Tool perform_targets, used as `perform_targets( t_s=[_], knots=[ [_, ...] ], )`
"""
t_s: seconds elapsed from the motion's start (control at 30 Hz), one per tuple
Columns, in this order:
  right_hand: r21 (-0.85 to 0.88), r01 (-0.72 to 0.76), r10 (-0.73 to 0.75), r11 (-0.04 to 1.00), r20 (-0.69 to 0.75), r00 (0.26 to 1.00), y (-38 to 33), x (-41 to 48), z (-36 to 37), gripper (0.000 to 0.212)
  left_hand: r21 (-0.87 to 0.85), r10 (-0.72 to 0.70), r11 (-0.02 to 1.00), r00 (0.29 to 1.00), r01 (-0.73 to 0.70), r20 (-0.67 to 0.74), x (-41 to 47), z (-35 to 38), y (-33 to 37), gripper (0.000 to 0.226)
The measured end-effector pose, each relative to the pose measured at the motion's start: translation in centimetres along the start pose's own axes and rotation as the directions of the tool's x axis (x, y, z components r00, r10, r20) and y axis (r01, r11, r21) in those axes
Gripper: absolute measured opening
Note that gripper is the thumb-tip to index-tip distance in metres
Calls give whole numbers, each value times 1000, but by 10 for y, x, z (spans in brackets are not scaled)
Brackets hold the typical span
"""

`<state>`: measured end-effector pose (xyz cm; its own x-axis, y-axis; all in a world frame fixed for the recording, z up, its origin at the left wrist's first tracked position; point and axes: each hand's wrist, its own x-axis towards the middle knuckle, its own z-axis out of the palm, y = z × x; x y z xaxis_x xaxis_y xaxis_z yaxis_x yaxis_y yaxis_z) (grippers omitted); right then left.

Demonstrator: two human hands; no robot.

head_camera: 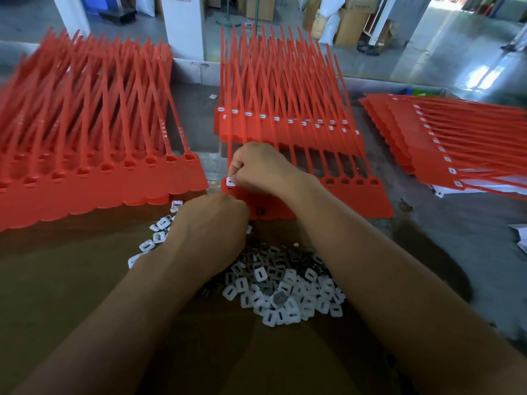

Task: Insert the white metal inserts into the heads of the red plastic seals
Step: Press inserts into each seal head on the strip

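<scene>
The right hand (256, 169) pinches a small white square metal insert (230, 181) over a red plastic seal's head (228, 191), where tilting could jam it; the left hand (214, 220) hides its fingers.

Red everywhere: the left stack of seals (85, 172) is plain red, while the middle stack (256, 132) and right stack (456, 143) carry rows of small white squares. One white insert (230, 182) shows against a red head. The heap of inserts (285, 286) is white mixed with dark grey, on brown cardboard (71, 280) over a mottled grey table (456, 223).
</scene>
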<state>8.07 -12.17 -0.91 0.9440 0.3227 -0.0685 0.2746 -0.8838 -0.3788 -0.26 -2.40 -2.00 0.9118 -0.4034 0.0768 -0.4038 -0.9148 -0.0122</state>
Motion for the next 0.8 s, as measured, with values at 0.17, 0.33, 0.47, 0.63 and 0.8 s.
perform_targets(
  t_s=[0.17,0.33,0.47,0.63,0.8],
  knots=[
    [-106,24,-26,994,-9,1000,-4,2,3,18,-14,-2,1000,1000,2,-18,-3,2,-1,30],
    [-100,5,-3,995,26,1000,-5,5,4,30,-17,0,1000,1000,0,-2,-1,1,0,30],
    [-98,41,-35,994,64,997,-4,6,3,9,-3,-4,1000,1000,4,11,-2,0,-1,30],
    [-83,42,-42,996,-2,999,-4,7,2,19,-13,-9,1000,999,9,34,-3,-2,0,31],
    [61,-47,51,997,-71,996,2,10,7,12,-10,-21,1000,999,21,37,-4,-4,1,30]
  ],
)
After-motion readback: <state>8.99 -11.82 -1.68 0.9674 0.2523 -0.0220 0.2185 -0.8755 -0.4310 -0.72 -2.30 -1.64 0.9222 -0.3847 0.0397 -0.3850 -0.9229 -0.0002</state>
